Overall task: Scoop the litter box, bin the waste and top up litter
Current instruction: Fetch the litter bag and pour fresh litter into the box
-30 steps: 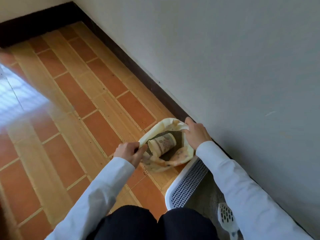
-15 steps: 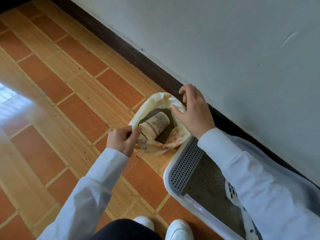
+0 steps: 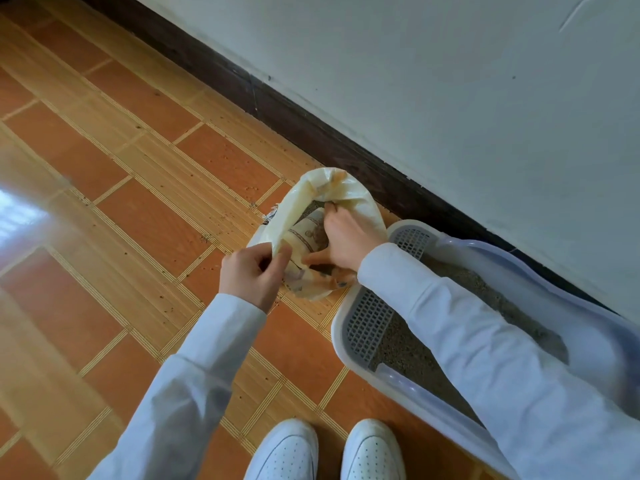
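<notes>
A cream litter bag (image 3: 349,192) stands open on the tiled floor beside the wall. My left hand (image 3: 254,273) pinches the bag's near rim. My right hand (image 3: 346,237) reaches inside the bag and its fingers wrap a patterned paper cup (image 3: 306,233) that lies in the grey litter. To the right sits the white litter box (image 3: 408,379) with a grey grid step (image 3: 367,322) and grey litter (image 3: 408,358) in it. My right sleeve covers much of the box.
A dark skirting board (image 3: 277,109) and pale wall run along the far side. Litter grains (image 3: 239,199) are scattered on the orange tiles near the bag. My two white shoes (image 3: 325,452) stand at the bottom edge.
My right hand went from the bag's far rim down into the bag onto the cup. The view tilted down, showing more of the litter box and my shoes.
</notes>
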Tool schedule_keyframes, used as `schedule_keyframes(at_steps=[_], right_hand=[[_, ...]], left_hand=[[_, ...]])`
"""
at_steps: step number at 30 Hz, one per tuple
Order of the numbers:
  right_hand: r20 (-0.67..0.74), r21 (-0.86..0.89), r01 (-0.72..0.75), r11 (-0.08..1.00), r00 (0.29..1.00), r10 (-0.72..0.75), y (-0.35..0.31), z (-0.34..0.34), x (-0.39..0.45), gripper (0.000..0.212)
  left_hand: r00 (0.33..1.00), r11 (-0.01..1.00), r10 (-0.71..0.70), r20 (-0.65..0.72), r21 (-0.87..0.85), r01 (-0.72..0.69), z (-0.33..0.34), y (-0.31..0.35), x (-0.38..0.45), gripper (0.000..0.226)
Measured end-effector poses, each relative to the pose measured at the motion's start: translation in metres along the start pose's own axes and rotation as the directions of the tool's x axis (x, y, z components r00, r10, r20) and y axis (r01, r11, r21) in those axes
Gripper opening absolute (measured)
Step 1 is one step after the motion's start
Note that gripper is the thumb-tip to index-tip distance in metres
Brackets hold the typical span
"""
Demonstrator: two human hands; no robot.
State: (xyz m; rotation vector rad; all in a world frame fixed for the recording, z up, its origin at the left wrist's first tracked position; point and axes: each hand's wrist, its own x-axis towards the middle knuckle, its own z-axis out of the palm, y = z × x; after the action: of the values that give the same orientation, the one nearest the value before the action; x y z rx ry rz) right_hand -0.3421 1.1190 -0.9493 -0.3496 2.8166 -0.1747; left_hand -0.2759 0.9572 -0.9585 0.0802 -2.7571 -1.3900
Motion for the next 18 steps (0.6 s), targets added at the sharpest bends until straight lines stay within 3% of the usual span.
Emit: schedule_keyframes(at_steps=[5, 8, 14, 16, 18], right_hand=[[0.051, 0.090, -0.078, 0.993, 0.996, 0.073, -0.010, 0.001, -0.003, 0.084], [-0.037, 0.044, -0.081, 0.996, 0.996, 0.082, -0.014, 0.006, -0.005, 0.087], [-0.345, -0.358, -0.101, 0.928, 0.938, -0.031, -0.018, 0.027, -0.007, 0.074], [-0.291, -0.369, -0.053, 0.928, 0.955, -0.061, -0.015, 0.028, -0.007, 0.077], [-0.208, -0.270, -0.003, 0.963, 0.977, -0.055, -0.013, 0.027, -0.004, 0.078]], left_hand=[[1.000, 1.000, 0.026, 0.013, 0.002, -0.026, 0.002, -0.003, -0.004, 0.047], [1.000, 1.000, 0.025, 0.018, -0.005, -0.024, 0.002, -0.002, -0.006, 0.046], [1.000, 1.000, 0.007, 0.020, -0.019, -0.007, 0.001, -0.003, -0.005, 0.046], [1.000, 1.000, 0.003, 0.023, -0.015, -0.002, 0.001, -0.003, -0.005, 0.047], [0.999, 1.000, 0.000, 0.032, -0.013, 0.000, 0.002, -0.002, -0.006, 0.048]])
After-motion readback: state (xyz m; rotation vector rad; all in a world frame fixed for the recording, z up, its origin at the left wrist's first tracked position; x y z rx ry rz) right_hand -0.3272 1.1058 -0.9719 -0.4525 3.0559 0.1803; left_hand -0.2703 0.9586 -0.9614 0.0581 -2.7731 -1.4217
